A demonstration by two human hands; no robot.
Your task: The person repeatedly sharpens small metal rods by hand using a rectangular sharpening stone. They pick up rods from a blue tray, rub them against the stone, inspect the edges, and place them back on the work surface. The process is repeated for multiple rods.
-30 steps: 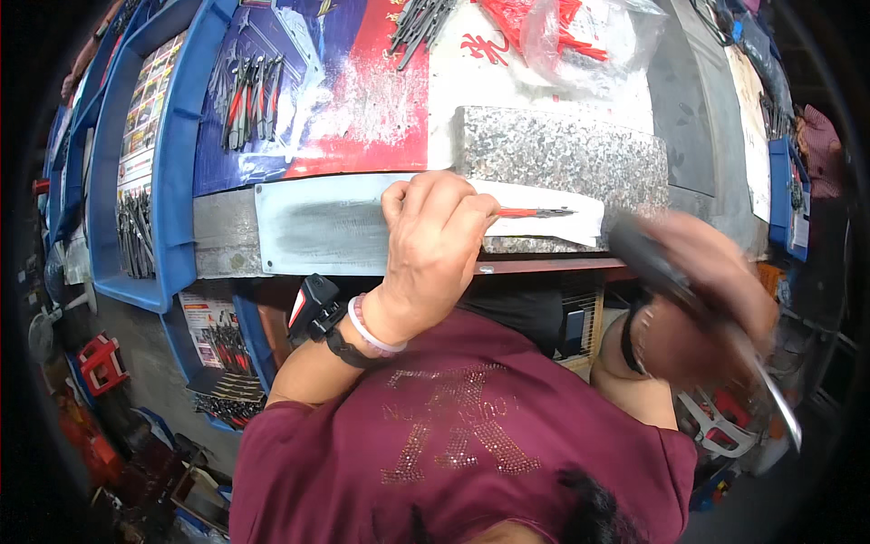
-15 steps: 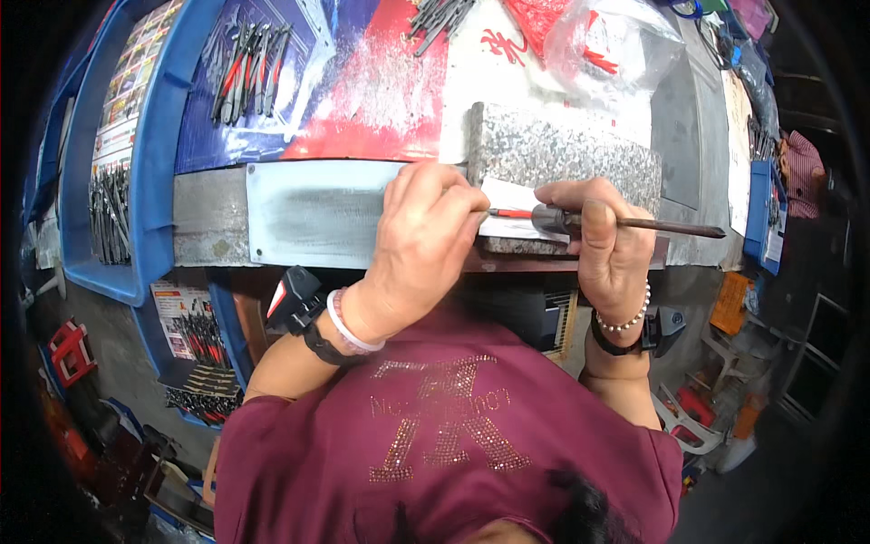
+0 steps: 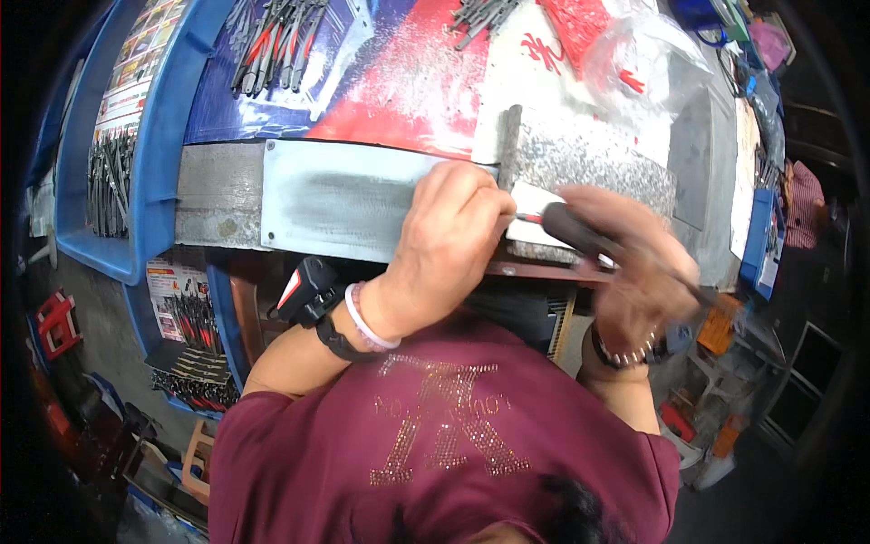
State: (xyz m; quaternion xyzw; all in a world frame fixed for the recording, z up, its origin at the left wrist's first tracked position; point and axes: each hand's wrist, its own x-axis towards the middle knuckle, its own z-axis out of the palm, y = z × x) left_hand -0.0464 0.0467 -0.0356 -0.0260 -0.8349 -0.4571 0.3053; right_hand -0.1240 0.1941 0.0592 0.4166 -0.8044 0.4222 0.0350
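We see a slim red-and-black piece [image 3: 529,218] by the near edge of the table [image 3: 217,181], right of its middle, on a white sheet [image 3: 534,197] laid over the front of a speckled granite block [image 3: 589,159]. Only a short stretch shows: a bright red body, dark toward the fingers, narrow and straight; the rest is covered, so we cannot tell its full shape. Our left hand [image 3: 453,227] has thumb and fingers pinched together on its left end. Our right hand [image 3: 639,258], blurred, is wrapped around a screwdriver [image 3: 573,233], the dark handle's rounded end just beside the piece and the shaft pointing right; whether they touch we cannot make out. Left of them lies a smudged, pale grey metal plate [image 3: 349,195], and similar pieces form a pile [image 3: 283,45] toward the table's far left corner.
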